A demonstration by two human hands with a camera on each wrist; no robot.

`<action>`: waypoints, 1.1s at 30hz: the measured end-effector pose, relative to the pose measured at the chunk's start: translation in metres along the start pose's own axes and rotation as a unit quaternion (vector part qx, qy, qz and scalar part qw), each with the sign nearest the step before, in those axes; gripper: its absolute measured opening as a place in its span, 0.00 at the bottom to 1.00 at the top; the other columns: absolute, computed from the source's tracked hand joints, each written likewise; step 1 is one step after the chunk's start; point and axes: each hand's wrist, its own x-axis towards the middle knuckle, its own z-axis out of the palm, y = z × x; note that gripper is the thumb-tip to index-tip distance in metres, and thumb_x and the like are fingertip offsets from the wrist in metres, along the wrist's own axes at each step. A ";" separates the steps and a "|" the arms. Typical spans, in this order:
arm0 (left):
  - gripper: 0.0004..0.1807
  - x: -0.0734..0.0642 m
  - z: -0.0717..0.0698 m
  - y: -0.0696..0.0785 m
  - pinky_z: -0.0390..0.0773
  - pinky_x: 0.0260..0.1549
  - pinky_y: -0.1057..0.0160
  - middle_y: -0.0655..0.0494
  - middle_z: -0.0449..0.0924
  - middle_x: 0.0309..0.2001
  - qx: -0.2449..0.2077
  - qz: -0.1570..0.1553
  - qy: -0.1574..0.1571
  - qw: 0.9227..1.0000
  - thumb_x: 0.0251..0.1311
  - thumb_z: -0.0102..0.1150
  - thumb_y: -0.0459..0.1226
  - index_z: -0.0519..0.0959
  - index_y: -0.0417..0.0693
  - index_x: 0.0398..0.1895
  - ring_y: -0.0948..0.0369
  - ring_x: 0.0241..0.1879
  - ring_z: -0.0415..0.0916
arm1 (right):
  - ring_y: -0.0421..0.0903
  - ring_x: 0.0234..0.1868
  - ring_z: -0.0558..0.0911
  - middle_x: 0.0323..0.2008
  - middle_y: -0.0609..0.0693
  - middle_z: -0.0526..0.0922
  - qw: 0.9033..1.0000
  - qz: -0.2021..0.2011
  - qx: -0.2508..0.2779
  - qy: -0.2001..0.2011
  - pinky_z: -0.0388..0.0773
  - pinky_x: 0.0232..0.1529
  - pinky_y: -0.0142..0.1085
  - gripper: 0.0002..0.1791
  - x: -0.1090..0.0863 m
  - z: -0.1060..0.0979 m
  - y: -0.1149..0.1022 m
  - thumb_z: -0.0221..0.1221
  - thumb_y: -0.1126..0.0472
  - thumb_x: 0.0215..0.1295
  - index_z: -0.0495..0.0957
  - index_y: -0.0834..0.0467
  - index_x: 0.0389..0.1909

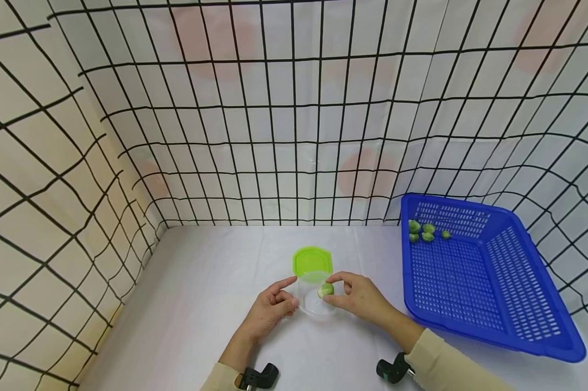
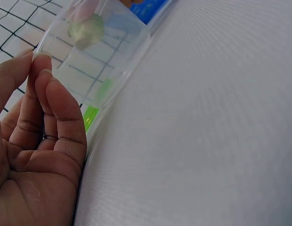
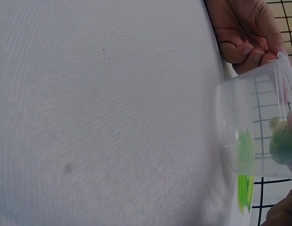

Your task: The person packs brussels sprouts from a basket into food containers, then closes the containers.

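A clear plastic container (image 1: 309, 307) stands on the white-covered table in the head view. At its left side, my left hand (image 1: 269, 309) pinches the rim between thumb and fingertips, also visible in the left wrist view. My right hand (image 1: 364, 297) holds a green Brussels sprout (image 1: 326, 289) between thumb and index finger, at the container's mouth. Through the clear wall, the right wrist view shows that sprout (image 3: 282, 143) near the rim. Just behind the container lies a bright green lid (image 1: 312, 260), flat on the table.
A large blue perforated basket (image 1: 491, 331) stands on the right, with several Brussels sprouts (image 1: 428, 237) in its far left corner. Black wire grid (image 1: 294, 144) lines the back and both sides. White cloth (image 1: 201, 293) covers the table left of the hands.
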 end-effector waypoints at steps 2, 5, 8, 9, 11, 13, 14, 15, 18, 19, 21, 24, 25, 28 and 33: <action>0.35 0.000 0.000 0.000 0.78 0.36 0.72 0.66 0.81 0.34 0.000 -0.001 0.001 1.000 0.67 0.63 0.31 0.64 0.37 0.75 0.69 0.33 0.76 | 0.41 0.20 0.60 0.19 0.43 0.60 1.000 -0.003 0.001 0.000 0.53 0.19 0.29 0.21 0.000 0.000 0.000 0.77 0.53 0.53 0.85 0.49 0.48; 0.35 0.000 0.001 0.000 0.79 0.36 0.72 0.66 0.81 0.34 0.000 -0.003 0.001 1.000 0.67 0.63 0.31 0.64 0.37 0.75 0.69 0.33 0.76 | 0.41 0.20 0.60 0.19 0.43 0.60 1.000 -0.006 -0.001 0.001 0.53 0.19 0.29 0.21 -0.001 0.000 0.001 0.77 0.53 0.53 0.86 0.50 0.48; 0.34 0.000 0.001 0.000 0.79 0.37 0.72 0.66 0.81 0.34 0.001 -0.004 0.001 1.000 0.67 0.63 0.31 0.64 0.38 0.75 0.69 0.33 0.76 | 0.41 0.20 0.61 0.19 0.43 0.60 1.000 -0.006 -0.005 0.004 0.53 0.19 0.29 0.20 -0.001 -0.001 0.001 0.76 0.53 0.54 0.86 0.50 0.48; 0.34 0.000 0.001 0.000 0.79 0.37 0.72 0.66 0.81 0.34 0.002 -0.005 0.000 1.000 0.67 0.63 0.31 0.64 0.38 0.75 0.69 0.33 0.76 | 0.41 0.20 0.61 0.19 0.43 0.60 1.000 -0.006 -0.007 0.005 0.53 0.19 0.29 0.20 -0.001 -0.001 0.001 0.76 0.53 0.54 0.86 0.50 0.48; 0.34 0.000 0.001 0.000 0.79 0.37 0.72 0.66 0.81 0.34 0.005 -0.004 0.000 1.000 0.68 0.63 0.31 0.64 0.38 0.75 0.69 0.33 0.76 | 0.41 0.20 0.61 0.19 0.43 0.61 1.000 -0.007 -0.008 0.006 0.54 0.19 0.29 0.19 -0.001 -0.001 0.001 0.76 0.54 0.55 0.85 0.50 0.48; 0.34 0.000 0.001 0.001 0.79 0.37 0.72 0.66 0.81 0.34 0.006 -0.005 0.000 1.000 0.68 0.63 0.31 0.64 0.38 0.75 0.69 0.33 0.76 | 0.41 0.20 0.61 0.20 0.43 0.61 1.000 -0.010 -0.007 0.006 0.54 0.19 0.29 0.19 -0.001 -0.001 0.000 0.75 0.54 0.56 0.85 0.49 0.48; 0.34 0.000 0.001 0.001 0.79 0.37 0.72 0.66 0.81 0.34 0.006 -0.005 0.001 1.000 0.68 0.63 0.31 0.64 0.38 0.76 0.69 0.33 0.76 | 0.41 0.20 0.60 0.19 0.43 0.61 1.000 -0.011 -0.005 0.004 0.54 0.19 0.29 0.18 -0.001 -0.002 0.000 0.75 0.54 0.56 0.85 0.49 0.48; 0.34 0.000 0.001 0.001 0.79 0.37 0.71 0.66 0.81 0.34 0.006 -0.007 0.001 1.000 0.67 0.63 0.31 0.64 0.38 0.75 0.69 0.33 0.76 | 0.41 0.20 0.60 0.19 0.43 0.60 1.000 -0.012 -0.003 0.004 0.54 0.19 0.30 0.18 -0.002 -0.002 -0.001 0.75 0.54 0.57 0.85 0.48 0.48; 0.35 0.000 0.001 0.001 0.79 0.37 0.71 0.66 0.81 0.34 0.003 -0.010 0.002 1.000 0.67 0.64 0.32 0.64 0.39 0.76 0.69 0.33 0.76 | 0.41 0.19 0.59 0.19 0.43 0.59 1.000 -0.014 0.004 0.002 0.53 0.18 0.30 0.18 -0.003 -0.004 -0.004 0.74 0.54 0.58 0.85 0.48 0.49; 0.35 0.000 0.001 0.001 0.79 0.37 0.71 0.66 0.81 0.34 0.002 -0.011 0.003 1.000 0.67 0.64 0.32 0.64 0.39 0.76 0.69 0.33 0.77 | 0.41 0.19 0.59 0.19 0.43 0.59 1.000 -0.016 0.005 0.001 0.53 0.18 0.30 0.18 -0.003 -0.005 -0.005 0.74 0.54 0.58 0.85 0.48 0.49; 0.35 0.000 0.001 0.001 0.79 0.37 0.71 0.66 0.81 0.34 0.002 -0.012 0.004 1.000 0.67 0.64 0.32 0.64 0.39 0.75 0.69 0.33 0.77 | 0.41 0.19 0.59 0.19 0.43 0.59 1.000 -0.020 0.004 0.001 0.52 0.18 0.30 0.18 -0.004 -0.007 -0.008 0.74 0.53 0.58 0.84 0.48 0.50; 0.35 0.001 0.000 0.001 0.79 0.37 0.71 0.67 0.81 0.33 0.002 -0.011 0.004 1.000 0.67 0.64 0.31 0.64 0.38 0.76 0.69 0.33 0.77 | 0.41 0.19 0.59 0.19 0.43 0.59 1.000 -0.024 0.006 -0.001 0.52 0.19 0.30 0.19 -0.006 -0.010 -0.015 0.73 0.54 0.60 0.84 0.49 0.52; 0.35 0.001 0.000 0.001 0.79 0.37 0.72 0.67 0.81 0.33 0.002 -0.011 0.005 1.000 0.67 0.64 0.31 0.64 0.39 0.76 0.69 0.33 0.77 | 0.41 0.19 0.59 0.19 0.43 0.59 1.000 -0.026 0.008 -0.001 0.52 0.19 0.30 0.19 -0.008 -0.012 -0.017 0.73 0.53 0.60 0.84 0.49 0.52; 0.35 0.001 0.000 0.000 0.79 0.37 0.72 0.67 0.81 0.33 0.001 -0.010 0.004 1.000 0.67 0.63 0.31 0.64 0.38 0.76 0.69 0.33 0.77 | 0.41 0.19 0.59 0.19 0.43 0.59 0.999 -0.034 0.016 -0.002 0.53 0.19 0.30 0.20 -0.011 -0.019 -0.026 0.73 0.53 0.61 0.84 0.50 0.53; 0.35 0.001 0.001 0.001 0.79 0.37 0.72 0.67 0.81 0.34 0.004 -0.010 0.004 1.000 0.67 0.63 0.31 0.64 0.38 0.76 0.69 0.33 0.77 | 0.41 0.20 0.59 0.20 0.43 0.58 0.998 -0.051 0.025 0.002 0.55 0.20 0.30 0.20 -0.016 -0.033 -0.037 0.72 0.50 0.62 0.83 0.49 0.54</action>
